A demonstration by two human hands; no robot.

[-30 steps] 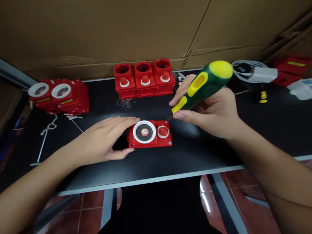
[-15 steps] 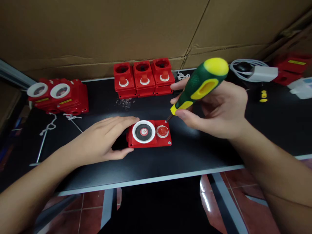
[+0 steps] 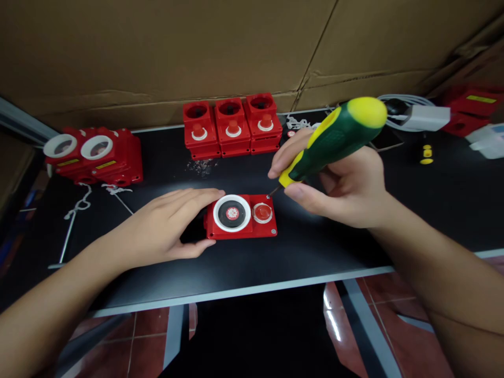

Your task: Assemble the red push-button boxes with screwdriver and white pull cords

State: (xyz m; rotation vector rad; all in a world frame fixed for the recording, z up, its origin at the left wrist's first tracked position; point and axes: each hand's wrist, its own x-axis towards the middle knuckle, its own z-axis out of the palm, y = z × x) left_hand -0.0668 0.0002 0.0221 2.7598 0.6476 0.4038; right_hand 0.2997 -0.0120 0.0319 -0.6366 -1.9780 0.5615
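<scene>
A red box (image 3: 244, 231) with a white-ringed black dial and a round red button lies on the black table (image 3: 244, 270). My left hand (image 3: 169, 226) grips its left end, thumb at the near side and fingers at the far side. My right hand (image 3: 338, 184) is closed around the green and yellow handle of a screwdriver (image 3: 334, 142). The screwdriver leans up to the right, its tip at the screw in the box's far right corner. Another screw (image 3: 273, 231) shows in the near right corner.
Three red housings (image 3: 233, 131) stand in a row at the back. Red boxes with white rings (image 3: 97, 147) sit at the left, near a metal rod (image 3: 67, 239). A white charger (image 3: 427, 118), cable and red parts (image 3: 472, 113) are at the right. Cardboard (image 3: 165, 52) stands behind.
The screwdriver handle has turned and tilted further to the right, and the fingers of my right hand have shifted around it. My left hand and the red box have stayed put.
</scene>
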